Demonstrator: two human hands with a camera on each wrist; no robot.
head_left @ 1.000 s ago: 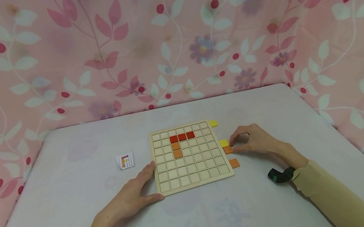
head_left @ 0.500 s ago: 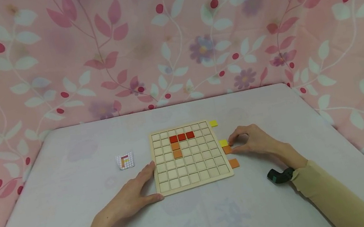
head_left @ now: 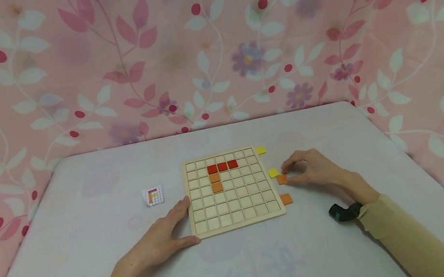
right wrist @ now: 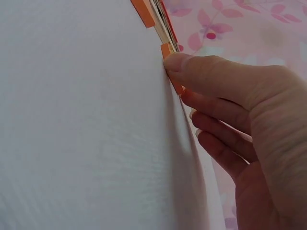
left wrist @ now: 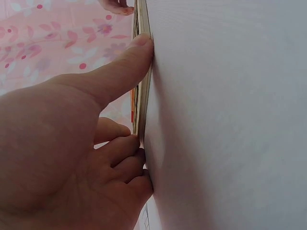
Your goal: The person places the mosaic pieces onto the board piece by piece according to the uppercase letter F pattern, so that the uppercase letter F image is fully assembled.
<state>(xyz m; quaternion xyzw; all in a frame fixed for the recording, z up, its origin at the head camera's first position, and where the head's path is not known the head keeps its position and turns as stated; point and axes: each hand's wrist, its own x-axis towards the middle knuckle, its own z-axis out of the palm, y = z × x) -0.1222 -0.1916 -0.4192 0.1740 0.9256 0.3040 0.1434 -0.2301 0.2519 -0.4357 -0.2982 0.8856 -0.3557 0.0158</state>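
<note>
A pale wooden grid board lies flat on the table, with red tiles in a row and two orange tiles below the row's left end. My left hand rests against the board's left edge, thumb at the near corner and fingers higher up; the left wrist view shows the thumb touching the edge. Right of the board, my right hand pinches a loose orange tile. In the right wrist view the thumb presses that orange tile, with the index finger partly hidden behind it.
Beside the board's right edge lie a yellow tile, another yellow tile farther back and a second loose orange tile nearer. A small paper card with a coloured grid pattern lies left of the board.
My right hand has shifted slightly right, drawing the orange tile a little away from the board's edge and the yellow tile. The left hand and board have stayed in place.
</note>
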